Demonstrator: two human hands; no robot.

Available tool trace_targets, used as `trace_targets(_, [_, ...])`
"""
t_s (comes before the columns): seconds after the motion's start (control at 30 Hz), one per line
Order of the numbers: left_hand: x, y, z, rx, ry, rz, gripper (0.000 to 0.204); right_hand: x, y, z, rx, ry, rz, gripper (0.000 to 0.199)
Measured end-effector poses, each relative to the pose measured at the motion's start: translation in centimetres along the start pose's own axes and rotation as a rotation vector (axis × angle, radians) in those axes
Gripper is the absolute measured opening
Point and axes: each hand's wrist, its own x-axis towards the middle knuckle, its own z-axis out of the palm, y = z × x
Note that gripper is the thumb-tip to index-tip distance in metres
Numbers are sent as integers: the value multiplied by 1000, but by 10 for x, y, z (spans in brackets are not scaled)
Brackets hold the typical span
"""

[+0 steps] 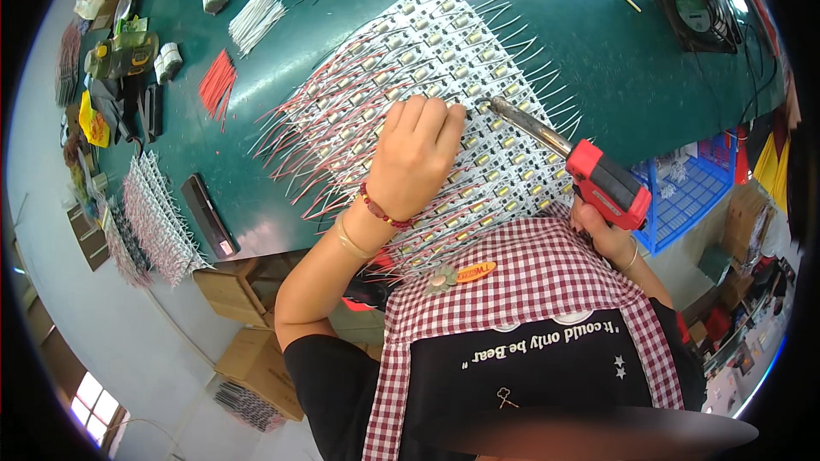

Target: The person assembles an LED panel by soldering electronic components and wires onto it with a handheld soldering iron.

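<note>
With the left hand pressed flat, holding down the LED strip panel, and the right hand gripping the soldering iron, its hot tip risks burning the nearby fingertips.

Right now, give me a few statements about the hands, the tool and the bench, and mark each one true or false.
1. The right hand grips a red-handled soldering iron. True.
2. The left hand lies flat on bare mat, clear of the boards. False: it rests, fingers curled, on the sheet of small LED boards.
3. The iron's metal tip points toward the left hand's fingers. True.
4. The bench mat is bright yellow. False: it is dark green.
5. A black fan sits at the far right of the bench. True.
6. The left wrist is bare. False: it wears a red bead bracelet.
</note>
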Motion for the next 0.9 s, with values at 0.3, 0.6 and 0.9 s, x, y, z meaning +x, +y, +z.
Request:
trace_targets(0.3, [-2,4,5,34,17,14,26,0,2,2,-85,-35,-26,26])
trace_targets(0.6, [-5,4,6,25,23,3,25,3,0,2,-108,-16,-31,25])
trace_targets(0.9, [-4,5,7,160,38,20,22,4,0,3,-94,2,-23,25])
